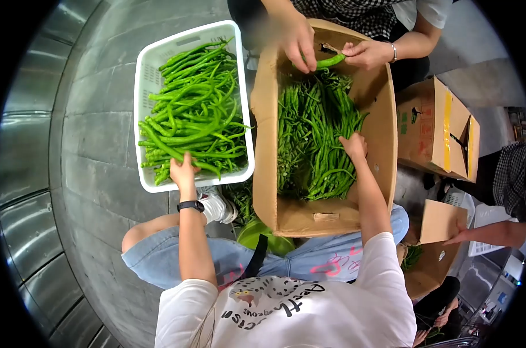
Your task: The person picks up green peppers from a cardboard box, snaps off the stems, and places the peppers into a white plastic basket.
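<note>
My left hand (184, 170) is at the near end of a white plastic basket (246, 152), its fingers closed around long green chili peppers (196, 119) on the heap. My right hand (354, 147) reaches into an open cardboard box (383, 174), at the right side of a deep pile of green chili peppers (326, 124). Its fingers are bent around peppers there, with the fingertips partly hidden. The box stands just right of the basket, in front of my legs.
Across the box, another person's hands (302, 47) hold one green pepper (330, 61). A taped carton (442, 127) stands at right; below it another open box (431, 272) holds greens, with a co-worker's arm (494, 234) nearby. A green tub (263, 235) sits between my legs.
</note>
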Tool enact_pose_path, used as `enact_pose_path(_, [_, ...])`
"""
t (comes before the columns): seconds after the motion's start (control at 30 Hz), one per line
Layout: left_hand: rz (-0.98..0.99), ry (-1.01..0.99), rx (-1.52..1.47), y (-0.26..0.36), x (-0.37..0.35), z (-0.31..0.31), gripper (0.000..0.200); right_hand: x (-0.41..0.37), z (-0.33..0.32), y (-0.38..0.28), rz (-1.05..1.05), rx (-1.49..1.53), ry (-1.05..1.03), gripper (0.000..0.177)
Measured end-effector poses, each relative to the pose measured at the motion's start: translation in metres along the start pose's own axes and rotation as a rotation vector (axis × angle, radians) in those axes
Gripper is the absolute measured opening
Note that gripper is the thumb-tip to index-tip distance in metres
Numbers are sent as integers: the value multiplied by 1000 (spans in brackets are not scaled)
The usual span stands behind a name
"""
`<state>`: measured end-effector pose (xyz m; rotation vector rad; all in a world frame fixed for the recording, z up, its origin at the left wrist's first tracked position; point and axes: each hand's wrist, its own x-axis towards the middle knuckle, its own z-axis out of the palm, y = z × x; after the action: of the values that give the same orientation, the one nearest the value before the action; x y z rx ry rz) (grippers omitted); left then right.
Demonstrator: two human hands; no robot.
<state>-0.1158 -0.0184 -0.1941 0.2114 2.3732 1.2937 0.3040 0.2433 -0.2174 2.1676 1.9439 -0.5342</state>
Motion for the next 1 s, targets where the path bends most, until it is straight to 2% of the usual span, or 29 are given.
enact_pose_path(0.03, [35,37,-106,11,0,3,33,-3,-2,3,-24,42,45,49])
enact_pose_path(0.13, [113,120,-359,29,18,17,40,-5,-9,25,-200,340,42,54])
enact_pose_path(0.17, [108,120,-195,29,24,17,43,-11,-12,30,-290,468,133,48])
enact_pose_path(0.2, [103,120,-29,36,25,13,47,-21,-22,30,-312,507,138,45])
enact_pose_path(0.23, [63,4,198,45,23,3,63,-29,-31,29,-336,547,143,43])
enact_pose_path(0.33, [173,107,767,56,16,-11,57,-63,-68,22,-355,741,140,34])
enact_pose_path(0.37, [363,254,862,60,-1,-18,49,-74,-80,20,-357,834,149,31])
enact_pose_path(0.4, [393,234,738,72,-14,-25,46,-85,-91,19,-360,927,159,29])
enact_pose_path(0.47, [446,193,491,95,-37,-39,39,-107,-114,15,-383,1013,354,23])
enact_pose_path(0.5, [457,118,340,109,-56,-39,30,-111,-122,20,-378,1123,356,23])
enact_pose_path(0.57, [301,-284,6,133,-97,-31,26,-142,-149,4,-358,1319,455,21])
enact_pose_path(0.63, [-40,-877,-253,148,-146,-17,30,-169,-164,-10,-406,1418,580,21])
enact_pose_path(0.67, [-149,-1227,-322,151,-166,-3,39,-181,-168,-18,-445,1485,649,22])
enact_pose_path(0.7, [-272,-1472,-390,154,-190,14,47,-194,-172,-31,-457,1511,755,19])
enact_pose_path(0.73, [-537,-1638,-539,156,-212,28,60,-207,-174,-41,-467,1535,859,17])
enact_pose_path(0.77, [-824,-1654,-708,137,-234,55,71,-216,-171,-43,-547,1505,886,14])
enact_pose_path(0.8, [-985,-1648,-754,136,-248,71,80,-225,-167,-43,-627,1474,911,12])
enact_pose_path(0.83, [-1167,-1493,-834,138,-261,90,82,-236,-165,-49,-626,1528,916,10])
enact_pose_path(0.87, [-1028,-1494,-1040,142,-268,101,80,-251,-163,-56,-631,1534,919,12])
enact_pose_path(0.93, [-1044,-1435,-1106,143,-271,121,73,-271,-145,-52,-698,1559,833,14])
enact_pose_path(1.0, [-1064,-1344,-1097,149,-272,128,41,-289,-122,-40,-716,1347,786,16])
